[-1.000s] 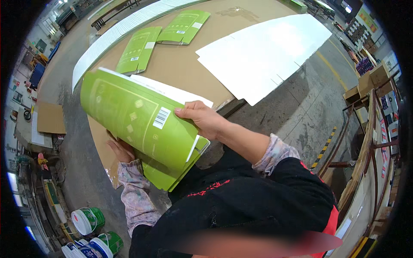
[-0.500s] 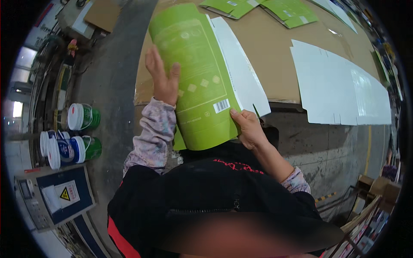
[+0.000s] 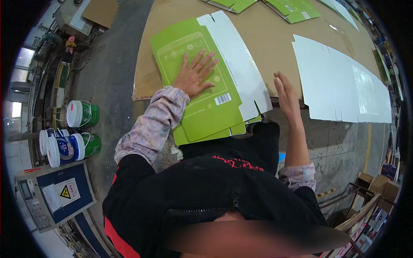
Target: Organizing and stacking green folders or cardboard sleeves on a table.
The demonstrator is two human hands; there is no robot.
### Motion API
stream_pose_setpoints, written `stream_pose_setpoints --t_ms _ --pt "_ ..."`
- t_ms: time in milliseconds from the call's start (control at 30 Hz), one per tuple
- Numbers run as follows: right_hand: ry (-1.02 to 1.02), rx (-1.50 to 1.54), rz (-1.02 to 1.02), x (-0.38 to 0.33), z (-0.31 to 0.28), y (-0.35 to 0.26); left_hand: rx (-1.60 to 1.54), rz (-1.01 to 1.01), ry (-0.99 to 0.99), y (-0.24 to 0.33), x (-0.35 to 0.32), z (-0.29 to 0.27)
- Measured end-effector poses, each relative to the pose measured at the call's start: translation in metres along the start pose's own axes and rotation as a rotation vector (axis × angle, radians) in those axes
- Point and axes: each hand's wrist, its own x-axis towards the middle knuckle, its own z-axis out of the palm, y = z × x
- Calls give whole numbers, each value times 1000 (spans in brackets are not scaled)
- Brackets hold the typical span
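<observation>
Head cam: left hand (image 3: 195, 77) pressed flat on a green carton (image 3: 208, 122) poking past the tabletop's (image 3: 269, 32) near edge, right hand (image 3: 287, 96) open midair, so no grip on anything. Carton's folded over, I'd say; white sheet (image 3: 327, 81) lies unfolded. Brown cardboard surface, concrete floor (image 3: 116, 69), buckets (image 3: 91, 114) left; far right's too warped to tell.

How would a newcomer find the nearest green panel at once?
On the brown tabletop, look to the near left edge. The green panel there bears a barcode; unlike the green cartons farther away, it has the left hand spread across it.
</observation>
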Motion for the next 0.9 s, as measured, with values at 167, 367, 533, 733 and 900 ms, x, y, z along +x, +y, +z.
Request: stream_pose_setpoints --t_ms 167,367,533,733,900 --pt "-324 517 246 14 19 2 126 84 -103 13 3 -6" --pt "-286 600 59 4 32 -41 124 35 -178 8 3 5" --pt "-354 56 -213 -26 45 -75 -396 -80 -38 9 3 0" --pt "-268 -463 -571 -35 85 -31 -472 -106 10 9 3 3" --pt "-260 -542 -597 -34 88 -26 -162 32 183 19 15 -9"
